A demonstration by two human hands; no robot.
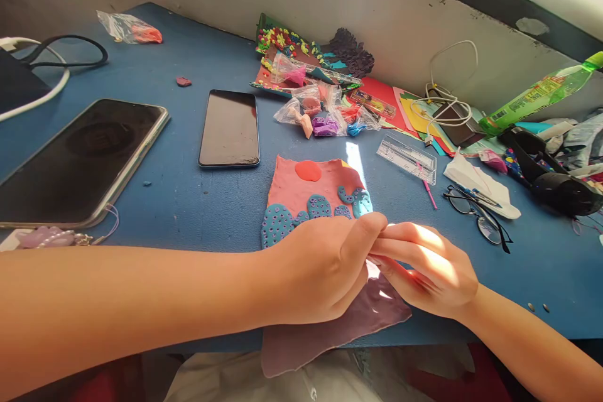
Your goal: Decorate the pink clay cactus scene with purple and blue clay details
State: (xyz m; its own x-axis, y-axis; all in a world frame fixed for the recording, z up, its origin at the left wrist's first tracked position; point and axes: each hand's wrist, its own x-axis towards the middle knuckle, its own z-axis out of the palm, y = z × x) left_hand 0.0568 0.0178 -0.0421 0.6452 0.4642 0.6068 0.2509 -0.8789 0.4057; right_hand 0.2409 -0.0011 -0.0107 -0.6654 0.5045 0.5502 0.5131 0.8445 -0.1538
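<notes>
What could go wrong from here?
The left hand overlaps the blue dotted clay shapes in view; pressing down might smear them.
The purple sheet juts past the near edge of the table and could snag.
The glasses lie just beyond the right hand; a sweep might knock them.

Worktop (pixel 188 213), blue. Centre: pink clay panel (pixel 286 182) bearing red disc (pixel 308 170) and dotted blue shapes (pixel 277 225). At its 4 o'clock edge: left hand (pixel 325 270) and right hand (pixel 436 270), fingertips together, anything between them hidden. Around the panel: mauve sheet (pixel 330 339), 6 o'clock, overhanging; larger dark-screened device (pixel 78 163), 9; phone (pixel 229 129), 10; bagged coloured clay (pixel 325 125), 12; clear plastic case (pixel 406 157), 2; black-framed eyeglasses (pixel 488 230), 3.
</notes>
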